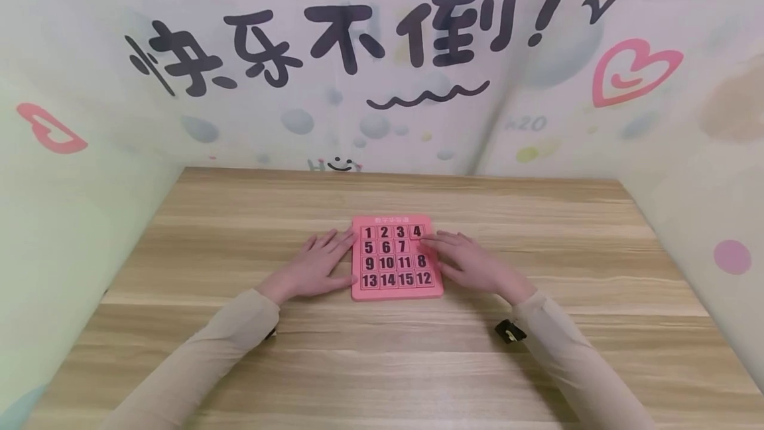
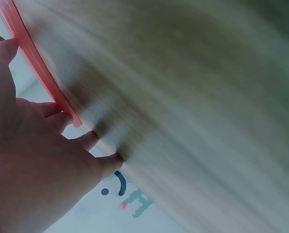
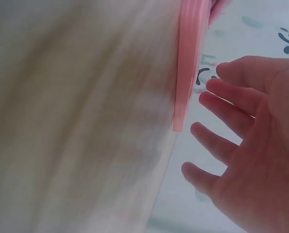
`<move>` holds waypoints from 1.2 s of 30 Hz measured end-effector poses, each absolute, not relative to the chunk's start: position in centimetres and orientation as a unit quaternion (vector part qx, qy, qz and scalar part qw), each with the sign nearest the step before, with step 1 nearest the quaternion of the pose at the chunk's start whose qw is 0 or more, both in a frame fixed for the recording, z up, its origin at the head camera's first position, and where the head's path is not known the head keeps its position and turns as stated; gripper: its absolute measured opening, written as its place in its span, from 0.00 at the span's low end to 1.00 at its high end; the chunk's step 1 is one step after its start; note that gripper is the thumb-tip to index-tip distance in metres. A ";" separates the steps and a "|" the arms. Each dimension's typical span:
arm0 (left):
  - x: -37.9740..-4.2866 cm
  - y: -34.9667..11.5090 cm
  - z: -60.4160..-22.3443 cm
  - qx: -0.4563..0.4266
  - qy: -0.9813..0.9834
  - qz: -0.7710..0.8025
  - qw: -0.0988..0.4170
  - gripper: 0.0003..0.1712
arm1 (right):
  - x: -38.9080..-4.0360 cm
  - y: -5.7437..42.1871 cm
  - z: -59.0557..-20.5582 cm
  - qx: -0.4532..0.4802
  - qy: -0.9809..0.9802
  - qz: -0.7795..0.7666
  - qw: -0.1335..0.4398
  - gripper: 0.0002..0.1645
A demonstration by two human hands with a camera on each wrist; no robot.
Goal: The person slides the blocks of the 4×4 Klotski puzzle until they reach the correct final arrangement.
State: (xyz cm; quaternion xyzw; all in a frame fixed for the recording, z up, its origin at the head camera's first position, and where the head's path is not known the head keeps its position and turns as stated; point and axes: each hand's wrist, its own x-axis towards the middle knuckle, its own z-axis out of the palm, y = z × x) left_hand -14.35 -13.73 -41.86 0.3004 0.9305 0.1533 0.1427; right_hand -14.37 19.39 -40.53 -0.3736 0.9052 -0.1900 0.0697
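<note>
A pink sliding number puzzle (image 1: pixel 397 294) lies flat on the table, its tiles numbered 1 to 15 in four rows. The gap is at the right end of the second row, beside tile 7 (image 1: pixel 402 246), below tile 4 (image 1: pixel 417 231) and above tile 8 (image 1: pixel 421 261). My left hand (image 1: pixel 313 265) rests along the puzzle's left edge, thumb and fingertips touching it, as the left wrist view also shows. From the right reaches my right hand (image 1: pixel 474 263), fingers extended, fingertips over the right border near the gap. In the right wrist view its fingers are spread and hold nothing.
The wood-grain table (image 1: pixel 388 363) stretches around the puzzle on all sides. Behind it hangs a pale backdrop (image 1: pixel 334 125) with black writing and coloured drawings. A small black object (image 1: pixel 510 331) shows at the right sleeve's cuff.
</note>
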 end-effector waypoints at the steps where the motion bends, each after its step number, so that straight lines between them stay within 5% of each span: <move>1: -14.4 -13.6 -41.9 0.300 0.930 0.153 0.143 0.49 | -14.2 19.6 -40.6 -0.379 0.903 -0.191 0.066 0.29; 36: -14.6 -13.6 -41.8 0.300 0.930 0.152 0.151 0.49 | -12.5 20.6 -40.7 -0.424 0.896 -0.123 0.044 0.28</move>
